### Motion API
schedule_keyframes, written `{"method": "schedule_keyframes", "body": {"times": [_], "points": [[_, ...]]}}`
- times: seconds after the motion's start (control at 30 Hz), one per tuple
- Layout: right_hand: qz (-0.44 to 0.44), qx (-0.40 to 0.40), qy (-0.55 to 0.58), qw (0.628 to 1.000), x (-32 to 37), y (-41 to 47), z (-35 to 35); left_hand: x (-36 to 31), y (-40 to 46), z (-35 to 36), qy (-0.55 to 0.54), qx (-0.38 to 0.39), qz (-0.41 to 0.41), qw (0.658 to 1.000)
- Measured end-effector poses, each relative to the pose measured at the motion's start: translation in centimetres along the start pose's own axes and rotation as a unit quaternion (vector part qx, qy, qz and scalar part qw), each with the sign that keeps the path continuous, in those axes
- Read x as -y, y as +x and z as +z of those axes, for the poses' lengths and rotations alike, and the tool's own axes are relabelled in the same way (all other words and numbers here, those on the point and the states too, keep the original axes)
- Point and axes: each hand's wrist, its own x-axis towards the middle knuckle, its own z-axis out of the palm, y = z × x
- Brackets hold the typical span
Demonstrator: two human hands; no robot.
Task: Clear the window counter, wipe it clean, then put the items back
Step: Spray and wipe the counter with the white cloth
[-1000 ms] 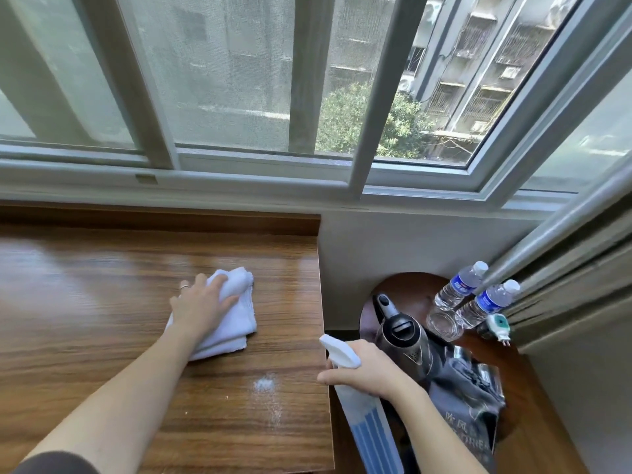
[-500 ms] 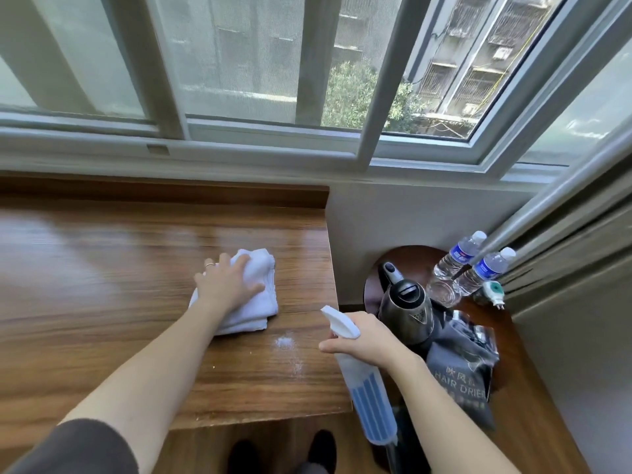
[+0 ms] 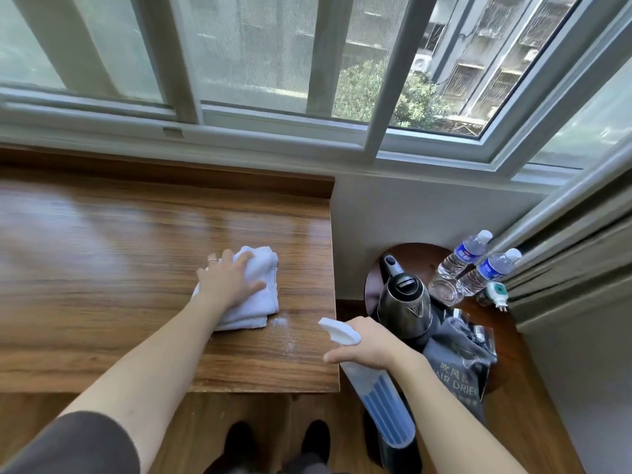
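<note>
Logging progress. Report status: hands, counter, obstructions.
Left hand flat on white cloth. Right hand grips spray bottle. Spray patch unwiped on counter. Nothing obstructing.

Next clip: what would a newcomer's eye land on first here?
Probably the left hand pressing a folded white cloth onto the brown wooden window counter, just beside a patch of white spray droplets. Next, the right hand holding a blue-and-white spray bottle off the counter's right edge, before a steel electric kettle.
</note>
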Motion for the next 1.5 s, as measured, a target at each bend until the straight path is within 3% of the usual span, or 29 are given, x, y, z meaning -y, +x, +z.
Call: {"method": "schedule_keyframes", "body": {"times": [0.4, 0.63, 1.17, 1.3, 1.5], "points": [[-0.015, -0.015, 0.037, 0.999, -0.8, -0.1, 0.4, 0.2, -1.3, 0.2, -0.013, -0.006, 0.001, 1.000], [-0.031, -0.037, 0.013, 0.999, -0.7, 0.6, 0.3, -1.0, -3.4, 2.2, -0.001, -0.047, -0.002, 0.999], [-0.049, -0.058, 0.018, 0.997, -2.6, 0.7, -0.9, -14.9, -4.9, 3.5, 0.017, -0.044, 0.084, 0.995], [-0.052, -0.059, 0.019, 0.997, -3.1, 0.7, -1.4, -13.1, -4.1, 3.1, 0.008, -0.042, 0.087, 0.995], [-0.052, -0.052, 0.022, 0.997, -2.8, 1.0, -1.4, -1.4, -1.7, 1.5, -0.070, -0.035, -0.043, 0.996]]}}
